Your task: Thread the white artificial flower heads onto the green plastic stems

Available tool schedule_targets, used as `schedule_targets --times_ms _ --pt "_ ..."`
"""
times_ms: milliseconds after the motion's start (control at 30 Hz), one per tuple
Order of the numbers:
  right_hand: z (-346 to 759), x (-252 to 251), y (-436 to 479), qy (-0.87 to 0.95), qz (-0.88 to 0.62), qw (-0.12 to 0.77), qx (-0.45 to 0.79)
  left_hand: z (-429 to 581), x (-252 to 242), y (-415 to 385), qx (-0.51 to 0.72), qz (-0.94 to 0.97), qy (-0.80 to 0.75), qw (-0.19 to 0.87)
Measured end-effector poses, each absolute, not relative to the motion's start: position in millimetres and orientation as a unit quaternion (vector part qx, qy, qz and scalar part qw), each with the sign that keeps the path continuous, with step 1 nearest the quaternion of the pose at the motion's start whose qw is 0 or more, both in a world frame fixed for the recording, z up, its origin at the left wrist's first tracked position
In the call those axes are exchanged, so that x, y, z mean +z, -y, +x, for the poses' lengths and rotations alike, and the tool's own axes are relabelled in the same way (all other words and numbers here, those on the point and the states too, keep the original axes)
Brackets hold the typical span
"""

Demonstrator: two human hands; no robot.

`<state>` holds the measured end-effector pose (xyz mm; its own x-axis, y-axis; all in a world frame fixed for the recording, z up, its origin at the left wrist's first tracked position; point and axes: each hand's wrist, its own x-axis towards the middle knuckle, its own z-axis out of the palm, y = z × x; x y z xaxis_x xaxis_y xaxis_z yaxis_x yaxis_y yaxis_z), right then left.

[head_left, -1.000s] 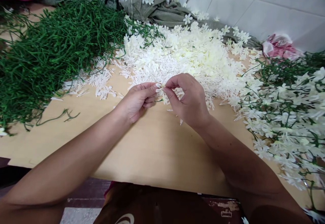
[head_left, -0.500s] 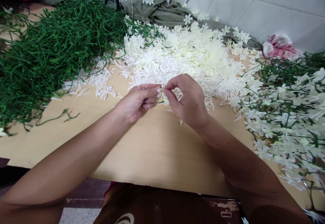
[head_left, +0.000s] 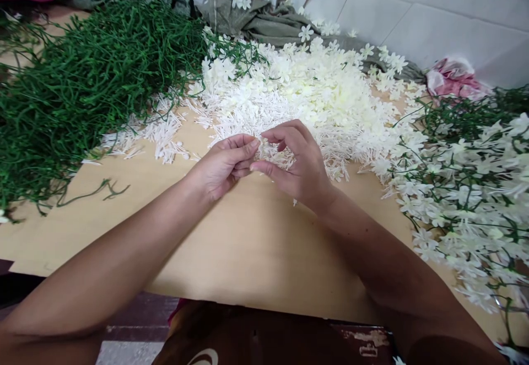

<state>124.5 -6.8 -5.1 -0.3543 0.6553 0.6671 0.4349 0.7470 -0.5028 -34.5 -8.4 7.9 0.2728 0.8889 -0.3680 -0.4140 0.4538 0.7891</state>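
Note:
My left hand [head_left: 221, 167] rests on the wooden tabletop [head_left: 231, 243] at the near edge of a big pile of loose white flower heads and white stamen pieces [head_left: 306, 97]. Its fingers are pressed together against the thumb, and what they pinch is hidden. My right hand [head_left: 300, 169] sits just to the right, over the pile's edge. Its fingers are curled, the forefinger lifted away from the thumb. The thumb tip reaches toward the left hand's fingertips, nearly touching them.
A heap of bare green plastic stems [head_left: 82, 84] fills the left side. Assembled green sprigs with white flowers [head_left: 467, 188] lie at the right. Grey-green cloth [head_left: 264, 23] and a pink bag [head_left: 452, 75] sit along the white tiled wall. One loose green stem [head_left: 97, 188] lies near the front.
The right hand's pinch has come apart: its forefinger lifted and its thumb slid down and left under the left fingertips. The small white flower held between both hands is no longer visible.

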Motion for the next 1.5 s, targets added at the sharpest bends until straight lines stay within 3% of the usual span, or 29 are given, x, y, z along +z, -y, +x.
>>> schedule_targets --times_ms 233,567,800,1500 --pt "122 -5 12 0.793 -0.354 0.469 0.162 -33 12 11 0.434 0.354 -0.419 0.715" --pt "134 3 -5 0.625 -0.390 0.520 0.433 -41 19 12 0.436 0.463 -0.396 0.662" --pt "139 1 -10 0.576 -0.361 0.488 0.548 -40 12 9 0.439 0.446 -0.410 0.664" --pt "128 0 -2 0.579 -0.378 0.501 0.521 -39 11 14 0.416 0.575 -0.442 0.549"
